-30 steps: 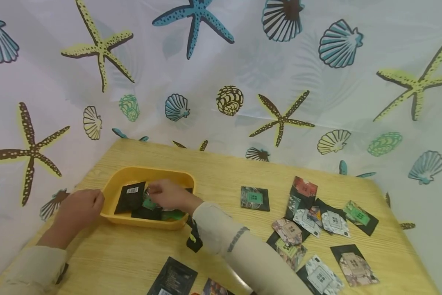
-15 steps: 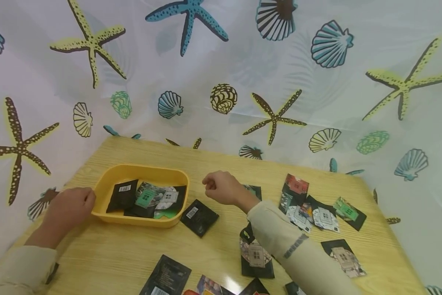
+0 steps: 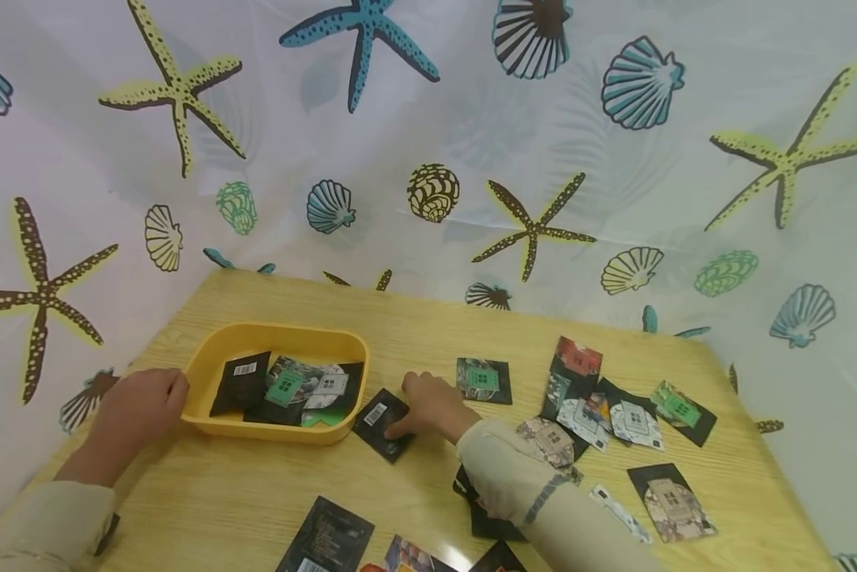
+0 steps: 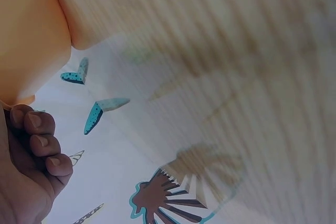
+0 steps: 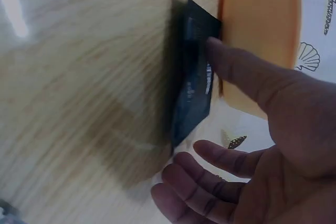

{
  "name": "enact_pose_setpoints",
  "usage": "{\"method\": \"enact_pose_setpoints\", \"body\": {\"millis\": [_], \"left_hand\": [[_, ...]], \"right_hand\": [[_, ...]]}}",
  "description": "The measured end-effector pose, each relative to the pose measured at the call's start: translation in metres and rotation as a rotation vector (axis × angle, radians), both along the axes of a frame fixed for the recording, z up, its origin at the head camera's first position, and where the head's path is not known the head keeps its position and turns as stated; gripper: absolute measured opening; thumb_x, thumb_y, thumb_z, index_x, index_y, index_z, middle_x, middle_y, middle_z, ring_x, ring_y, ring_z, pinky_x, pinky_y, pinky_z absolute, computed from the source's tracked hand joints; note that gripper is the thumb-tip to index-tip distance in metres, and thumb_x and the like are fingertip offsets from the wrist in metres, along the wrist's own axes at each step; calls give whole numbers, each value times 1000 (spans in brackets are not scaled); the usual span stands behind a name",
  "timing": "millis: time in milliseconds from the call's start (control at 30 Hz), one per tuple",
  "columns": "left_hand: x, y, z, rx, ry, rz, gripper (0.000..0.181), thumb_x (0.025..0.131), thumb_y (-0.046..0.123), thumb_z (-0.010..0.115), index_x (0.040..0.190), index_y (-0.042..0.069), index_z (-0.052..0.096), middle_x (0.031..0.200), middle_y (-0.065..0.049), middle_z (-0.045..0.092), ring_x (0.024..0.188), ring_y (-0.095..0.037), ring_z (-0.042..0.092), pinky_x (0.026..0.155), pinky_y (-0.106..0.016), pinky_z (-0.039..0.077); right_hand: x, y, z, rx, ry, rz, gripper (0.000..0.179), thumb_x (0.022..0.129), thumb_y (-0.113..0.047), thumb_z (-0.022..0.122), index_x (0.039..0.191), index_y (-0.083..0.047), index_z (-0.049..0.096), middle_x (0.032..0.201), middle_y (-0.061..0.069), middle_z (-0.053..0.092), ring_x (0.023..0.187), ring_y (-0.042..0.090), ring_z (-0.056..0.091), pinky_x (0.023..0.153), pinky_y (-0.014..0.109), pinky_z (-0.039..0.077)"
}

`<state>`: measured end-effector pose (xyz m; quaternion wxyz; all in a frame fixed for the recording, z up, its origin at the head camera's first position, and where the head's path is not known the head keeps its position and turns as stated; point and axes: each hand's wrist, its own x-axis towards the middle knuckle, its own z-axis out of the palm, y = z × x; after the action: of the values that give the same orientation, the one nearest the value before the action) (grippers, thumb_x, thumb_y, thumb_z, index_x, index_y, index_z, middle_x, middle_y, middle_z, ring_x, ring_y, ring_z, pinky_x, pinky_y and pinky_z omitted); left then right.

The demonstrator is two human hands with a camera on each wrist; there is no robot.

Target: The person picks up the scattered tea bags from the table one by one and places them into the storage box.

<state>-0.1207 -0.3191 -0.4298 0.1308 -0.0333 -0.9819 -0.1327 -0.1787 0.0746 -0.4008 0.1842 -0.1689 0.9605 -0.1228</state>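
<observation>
My left hand (image 3: pixel 140 409) grips the left end of a yellow plastic basket (image 3: pixel 271 429); in the left wrist view its fingers (image 4: pixel 44 142) are curled at the rim. Several seed-packet-like pouches lie in the basket, among them a black one with a barcode (image 3: pixel 241 385) and one with a green label (image 3: pixel 283 388). Just right of the basket, a black packet (image 3: pixel 376 415) lies barcode up on the table. Over its right side is my right hand (image 3: pixel 437 407). Its thumb (image 5: pixel 236 69) touches the packet's face, while the other fingers are spread near one edge, apart from the thumb.
Several packets lie overlapping on the right of the wooden table (image 3: pixel 242 492), including a red-topped one (image 3: pixel 578 357). A green-labelled packet (image 3: pixel 484 380) is behind my right hand. More packets, one dark (image 3: pixel 326 534), lie at the front. A shell-patterned sheet (image 3: pixel 399 143) hangs behind.
My right hand came out of the basket, swung right above the table, then lowered back left onto the black packet beside the basket. The left hand stays at the basket's left end.
</observation>
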Motion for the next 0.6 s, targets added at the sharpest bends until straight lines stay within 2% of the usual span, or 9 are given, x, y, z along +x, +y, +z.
{"method": "enact_pose_setpoints", "body": {"millis": [167,367,467,533,600], "left_hand": [[1,2,0,-4,9,2,44,102,16,36,58,14,40,54,0,35,51,-16,32,52,-29,26],[2,2,-1,1,4,10,44,102,16,36,58,13,40,54,-1,34,51,-16,31,53,-30,26],[1,1,-1,4,17,9,45,102,16,37,57,13,39,53,0,34,51,-16,31,52,-29,26],[0,1,-2,0,28,5,45,102,16,37,57,13,39,53,0,34,51,-16,31,52,-29,26],[1,1,-2,0,30,2,45,102,16,37,57,13,39,53,0,34,51,-16,31,53,-30,26]], "right_hand": [[0,6,-5,-50,-12,-27,59,77,-38,85,118,-7,56,104,9,65,83,19,57,73,34,48],[-9,21,-6,-115,-41,-73,24,89,-26,75,95,-6,64,82,2,62,69,14,52,63,28,41],[-17,30,-6,-229,-106,-106,18,96,-18,65,82,-7,61,73,-1,55,63,11,47,59,24,38],[-23,39,-3,-336,-176,-149,27,99,-12,58,72,-9,54,64,-3,47,56,10,41,56,24,35],[-27,47,-1,-442,-230,-193,33,101,-12,54,68,-12,46,60,-4,40,53,10,36,55,25,34]]}}
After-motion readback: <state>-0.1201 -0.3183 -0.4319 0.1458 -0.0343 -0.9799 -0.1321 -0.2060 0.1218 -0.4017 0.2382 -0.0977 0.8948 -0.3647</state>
